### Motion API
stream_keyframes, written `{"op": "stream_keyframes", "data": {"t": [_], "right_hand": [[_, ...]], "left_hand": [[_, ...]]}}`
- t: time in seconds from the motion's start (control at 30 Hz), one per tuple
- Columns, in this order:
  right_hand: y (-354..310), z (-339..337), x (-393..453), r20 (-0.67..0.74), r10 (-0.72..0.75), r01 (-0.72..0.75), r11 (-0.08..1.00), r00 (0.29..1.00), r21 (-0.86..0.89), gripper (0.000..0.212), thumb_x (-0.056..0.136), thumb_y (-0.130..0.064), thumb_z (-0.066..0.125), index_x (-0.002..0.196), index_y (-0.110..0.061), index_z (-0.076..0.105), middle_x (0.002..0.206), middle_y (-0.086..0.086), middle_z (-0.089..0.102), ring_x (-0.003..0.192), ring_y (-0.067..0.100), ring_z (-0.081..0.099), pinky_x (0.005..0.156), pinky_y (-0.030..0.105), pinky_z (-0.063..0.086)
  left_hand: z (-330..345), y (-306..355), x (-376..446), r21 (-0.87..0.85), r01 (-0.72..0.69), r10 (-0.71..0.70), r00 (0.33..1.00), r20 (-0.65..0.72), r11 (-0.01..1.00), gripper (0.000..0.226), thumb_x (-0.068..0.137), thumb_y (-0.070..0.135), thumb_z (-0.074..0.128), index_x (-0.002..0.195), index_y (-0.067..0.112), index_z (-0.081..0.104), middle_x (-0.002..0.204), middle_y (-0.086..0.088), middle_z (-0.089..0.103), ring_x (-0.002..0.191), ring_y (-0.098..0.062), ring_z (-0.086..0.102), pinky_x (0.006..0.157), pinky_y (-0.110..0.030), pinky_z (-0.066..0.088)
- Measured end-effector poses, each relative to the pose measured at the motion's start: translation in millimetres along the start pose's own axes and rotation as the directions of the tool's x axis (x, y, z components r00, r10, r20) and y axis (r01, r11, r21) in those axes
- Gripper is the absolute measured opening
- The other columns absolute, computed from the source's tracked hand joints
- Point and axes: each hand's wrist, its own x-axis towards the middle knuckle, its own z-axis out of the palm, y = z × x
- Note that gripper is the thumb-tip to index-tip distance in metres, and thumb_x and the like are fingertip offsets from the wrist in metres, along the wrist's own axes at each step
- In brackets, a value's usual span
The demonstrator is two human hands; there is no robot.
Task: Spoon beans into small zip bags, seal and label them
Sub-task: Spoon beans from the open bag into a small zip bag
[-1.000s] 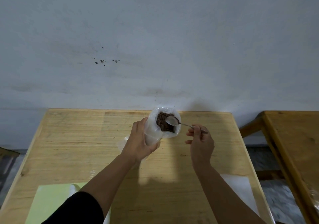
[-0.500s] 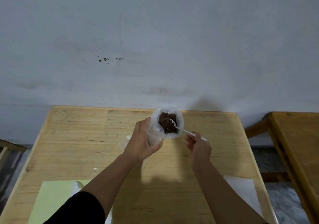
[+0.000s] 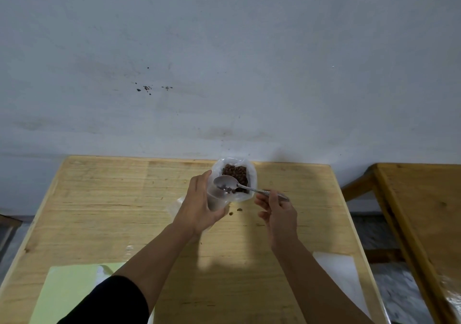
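Nearby, green sheet; left hand grips bag, right hand pinches spoon.

At frame centre we see dark brown beans in a clear, whitish bag and a silver spoon. The pale yellow-tan wooden table carries a light green sheet lower left and a white sheet lower right; the sleeve is black, the wall grey-white with dark specks.

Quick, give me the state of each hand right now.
Left hand: closed, gripping the small clear bag.
Right hand: closed, fingers pinching the spoon handle, a few beans in its bowl.
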Motion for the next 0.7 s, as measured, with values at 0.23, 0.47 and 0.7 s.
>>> {"op": "stream_keyframes", "data": {"t": [0.23,0.47,0.7], "right_hand": [[2,-2,5,-0.116,-0.117,0.116,0.993,0.986,-0.018,0.022,0.098,-0.020,0.045,0.102,-0.009,0.064,0.088,0.006,0.071,0.074,0.014,0.067,0.050,0.022,0.051],[27,4,15,-0.132,-0.207,0.171,0.956,0.969,-0.239,0.019,0.098,-0.016,0.046,0.099,-0.020,0.064,0.090,0.001,0.071,0.077,0.016,0.068,0.052,0.025,0.053],[35,15,28,-0.134,0.084,-0.091,0.995,0.987,-0.050,0.019,0.096,-0.016,0.049,0.102,-0.007,0.064,0.082,0.006,0.073,0.061,0.009,0.067,0.044,0.019,0.050]], "left_hand": [[1,-3,1,-0.012,0.001,-0.001,1.000,-0.012,1.000,0.100,0.069,0.048,0.077,0.145,0.029,0.015,0.136,0.005,0.027,0.109,0.000,0.033,0.082,-0.010,0.033],[2,-4,3,-0.010,0.005,-0.005,1.000,-0.027,1.000,0.099,0.070,0.050,0.076,0.145,0.030,0.015,0.137,0.004,0.027,0.111,-0.001,0.033,0.088,-0.015,0.036],[3,-4,6,-0.015,0.018,-0.019,1.000,-0.023,1.000,0.099,0.070,0.046,0.078,0.145,0.029,0.016,0.138,0.005,0.026,0.112,0.000,0.032,0.090,-0.015,0.034]]}}
